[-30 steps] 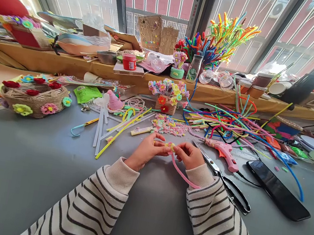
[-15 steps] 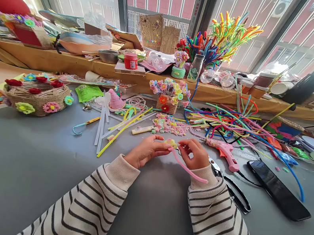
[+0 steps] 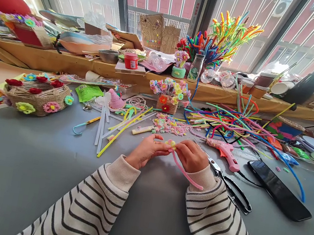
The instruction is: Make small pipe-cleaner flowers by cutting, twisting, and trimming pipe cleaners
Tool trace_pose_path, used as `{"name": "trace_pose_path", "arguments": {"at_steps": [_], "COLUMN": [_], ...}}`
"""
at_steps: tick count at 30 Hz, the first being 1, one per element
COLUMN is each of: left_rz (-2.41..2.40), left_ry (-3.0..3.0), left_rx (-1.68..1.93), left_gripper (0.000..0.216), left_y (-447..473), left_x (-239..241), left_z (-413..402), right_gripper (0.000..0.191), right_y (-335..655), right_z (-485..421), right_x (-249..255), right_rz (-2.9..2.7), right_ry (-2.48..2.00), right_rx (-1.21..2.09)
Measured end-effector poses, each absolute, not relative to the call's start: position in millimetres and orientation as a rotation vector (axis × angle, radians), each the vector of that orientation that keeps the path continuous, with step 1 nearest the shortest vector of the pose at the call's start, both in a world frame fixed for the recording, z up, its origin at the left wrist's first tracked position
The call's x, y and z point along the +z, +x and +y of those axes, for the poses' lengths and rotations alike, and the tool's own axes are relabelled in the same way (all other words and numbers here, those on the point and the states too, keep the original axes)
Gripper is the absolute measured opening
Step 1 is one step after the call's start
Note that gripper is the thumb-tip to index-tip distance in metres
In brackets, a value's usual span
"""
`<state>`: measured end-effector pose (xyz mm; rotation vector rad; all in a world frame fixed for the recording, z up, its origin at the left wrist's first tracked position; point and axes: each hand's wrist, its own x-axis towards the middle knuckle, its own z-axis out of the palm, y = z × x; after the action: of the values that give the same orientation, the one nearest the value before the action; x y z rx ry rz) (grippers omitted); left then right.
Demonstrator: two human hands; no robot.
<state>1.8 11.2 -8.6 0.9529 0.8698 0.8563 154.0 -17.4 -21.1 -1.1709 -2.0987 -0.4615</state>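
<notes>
My left hand (image 3: pixel 147 150) and my right hand (image 3: pixel 191 155) meet over the grey table (image 3: pixel 15 174), both pinched on a small yellow and pink pipe-cleaner flower (image 3: pixel 171 143). A pink pipe cleaner (image 3: pixel 185 172) trails from the flower down under my right wrist. Both sleeves are white with black stripes. Black-handled scissors (image 3: pixel 229 188) lie just right of my right hand, and a pink glue gun (image 3: pixel 223 150) lies beyond them.
A black phone (image 3: pixel 279 190) lies at the right. Loose pipe cleaners (image 3: pixel 228 123) pile up behind the glue gun. A rope basket with flowers (image 3: pixel 35 97) stands at the left, white glue sticks (image 3: pixel 101 124) beside it. Small finished flowers (image 3: pixel 169 125) lie ahead of my hands.
My right hand's fingers opened briefly around the flower, then closed on it again. The pink pipe cleaner's tail shifted slightly. My left hand kept its pinch.
</notes>
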Motion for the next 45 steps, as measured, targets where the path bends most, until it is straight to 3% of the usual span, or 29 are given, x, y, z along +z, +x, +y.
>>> {"name": "trace_pose_path", "arguments": {"at_steps": [4,14,22,25,29,36,40,45], "left_rz": [0.865,0.898,0.973,0.999,0.886,0.828,0.844,0.859], "left_ry": [1.061,1.489,1.854,1.909,1.626,1.268,1.266,1.275], "left_rx": [0.942,1.112,1.189,1.201,1.24,1.096,1.097,1.095], "left_gripper": [0.039,0.034,0.02,0.019,0.026,0.036,0.035,0.034], "left_y": [5,11,17,17,14,9,10,10], "left_x": [-8,-14,-12,-10,-9,-8,-7,-7], "left_z": [9,9,-2,-3,2,9,9,7], "right_gripper": [0.017,0.015,0.017,0.016,0.017,0.015,0.012,0.017], "right_y": [153,143,140,141,146,151,150,148], "right_z": [-17,-16,-9,-8,-12,-21,-18,-16], "right_x": [-24,-22,-22,-21,-19,-14,-19,-22], "right_rz": [-2.041,-1.68,-1.0,-0.876,-1.054,-1.722,-1.759,-1.71], "right_ry": [-1.226,-1.352,-1.371,-1.304,-1.312,-1.296,-1.241,-1.316], "right_rx": [-0.358,0.3,1.293,1.515,1.366,0.157,0.053,0.216]}}
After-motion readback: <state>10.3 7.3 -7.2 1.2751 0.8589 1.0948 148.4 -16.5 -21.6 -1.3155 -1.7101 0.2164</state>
